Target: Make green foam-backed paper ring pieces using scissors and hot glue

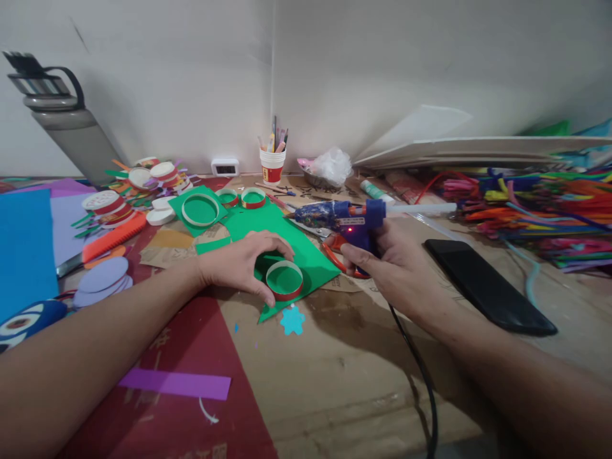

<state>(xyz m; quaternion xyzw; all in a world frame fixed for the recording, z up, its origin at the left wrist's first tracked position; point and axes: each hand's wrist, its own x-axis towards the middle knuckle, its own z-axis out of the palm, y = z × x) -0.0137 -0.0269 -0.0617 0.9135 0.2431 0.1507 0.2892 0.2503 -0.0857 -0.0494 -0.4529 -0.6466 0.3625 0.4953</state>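
My left hand (pixel 248 264) curves around the left side of a red-and-white paper ring (pixel 287 295). Its thumb rests at the ring's near edge and its fingers at the far edge. The ring stands on a green foam sheet (pixel 306 245), open side up. In my right hand (pixel 389 261) is a blue glue gun (pixel 361 223), held above the sheet's right part with its nozzle to the left. A red light glows on its side, and a white glue stick (pixel 423 208) sticks out of the back. Orange-handled scissors (pixel 337 255) lie partly hidden beneath it.
Close by are a blue flower cutout (pixel 292 320), a purple strip (pixel 179 384) and a black phone (pixel 488 285). More paper rings (pixel 253 199), a cup of pens (pixel 272 166) and a bottle (pixel 71 137) stand behind. Pipe cleaners (pixel 549 204) lie right; the gun's cord (pixel 421 363) hangs forward.
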